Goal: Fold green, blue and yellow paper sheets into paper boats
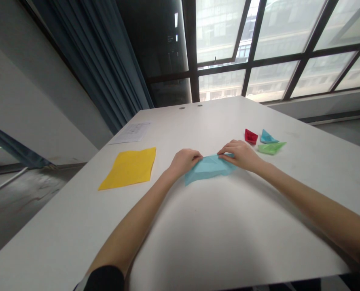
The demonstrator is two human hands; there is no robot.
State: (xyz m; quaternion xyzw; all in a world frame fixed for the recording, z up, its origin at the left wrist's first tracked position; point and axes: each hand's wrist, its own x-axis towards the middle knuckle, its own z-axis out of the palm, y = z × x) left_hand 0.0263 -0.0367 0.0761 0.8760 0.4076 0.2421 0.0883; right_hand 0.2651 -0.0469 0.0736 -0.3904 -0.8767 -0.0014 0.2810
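Note:
A light blue sheet of paper [209,167], creased and partly folded, is held up along its far edge between both hands. My left hand [186,160] pinches the edge near the sheet's left part, thumb and fingers pressed together. On the right, my right hand [240,154] pinches the same edge and covers the sheet's right corner. The near edge of the paper hangs towards me, close over the white table.
Yellow paper [130,168] lies left of my hands, with a printed sheet [132,132] behind it. Beyond my right hand sit small folded papers: red [250,137], blue [267,137] and green [271,148]. The white table [228,242] extends towards windows.

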